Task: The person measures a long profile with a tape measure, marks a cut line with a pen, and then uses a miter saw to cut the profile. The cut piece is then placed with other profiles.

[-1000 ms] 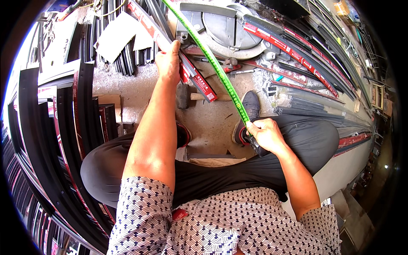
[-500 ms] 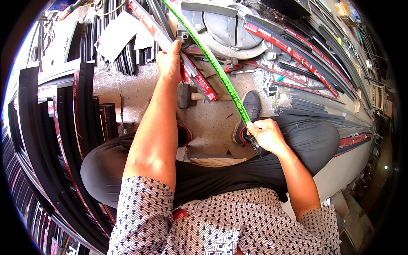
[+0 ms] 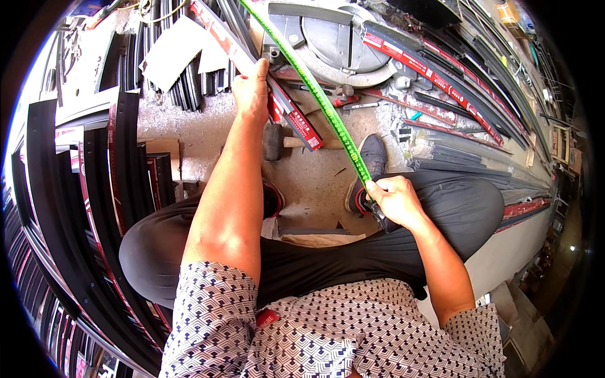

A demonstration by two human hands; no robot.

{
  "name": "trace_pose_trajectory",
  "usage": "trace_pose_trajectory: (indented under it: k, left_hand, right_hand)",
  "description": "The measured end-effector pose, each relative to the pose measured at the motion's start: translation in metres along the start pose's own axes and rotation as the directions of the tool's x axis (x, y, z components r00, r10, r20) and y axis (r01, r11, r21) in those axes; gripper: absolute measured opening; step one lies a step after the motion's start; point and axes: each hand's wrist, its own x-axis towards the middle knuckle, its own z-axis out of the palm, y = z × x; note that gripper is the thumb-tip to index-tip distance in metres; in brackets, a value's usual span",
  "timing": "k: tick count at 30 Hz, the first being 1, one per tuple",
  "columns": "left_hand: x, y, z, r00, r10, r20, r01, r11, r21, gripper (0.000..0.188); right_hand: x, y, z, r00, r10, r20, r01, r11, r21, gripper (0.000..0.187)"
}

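Nothing has visibly moved in half a second: left of the round metal base (image 3: 324, 44), the left hand (image 3: 252, 94) grips a red-labelled strip (image 3: 295, 118); below the base, the right hand (image 3: 396, 200) clasps an extended green tape (image 3: 328, 110). Apparently an aligning step, next calling for steadiness.

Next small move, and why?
Probably ease the right hand leftward, bringing the green tape measure against the red-labelled strip: the left hand grips the strip, and the extended tape runs past its near end, with a gap showing between them.
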Motion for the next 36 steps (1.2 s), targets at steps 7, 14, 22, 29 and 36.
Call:
trace_pose_trajectory:
  k: [7,14,22,29,36]
  left_hand:
    - [-0.006,0.006,0.004,0.999,-0.031,0.019,0.031,0.999,-0.017,0.033]
    - [-0.006,0.008,0.003,0.998,-0.051,0.021,0.053,0.995,-0.084,0.031]
    - [0.0,0.001,-0.006,1.0,-0.026,0.01,0.026,1.0,-0.005,0.051]
    - [-0.005,-0.005,0.002,0.999,0.03,-0.02,-0.031,0.999,-0.039,0.049]
    - [-0.01,-0.008,0.0,0.999,0.035,-0.041,-0.033,0.998,0.046,0.042]
  right_hand:
    - [0.001,0.002,0.0,1.0,0.031,0.0,-0.03,0.999,-0.024,0.043]
    - [0.0,-0.005,-0.001,1.0,0.024,-0.006,-0.024,1.0,-0.016,0.044]
    - [0.0,-0.006,-0.001,1.0,0.027,0.003,-0.026,0.999,-0.047,0.042]
    - [0.0,-0.002,-0.001,1.0,0.021,0.002,-0.021,0.998,-0.067,0.042]
    - [-0.001,0.0,0.0,1.0,0.008,-0.02,-0.009,0.999,-0.048,0.042]
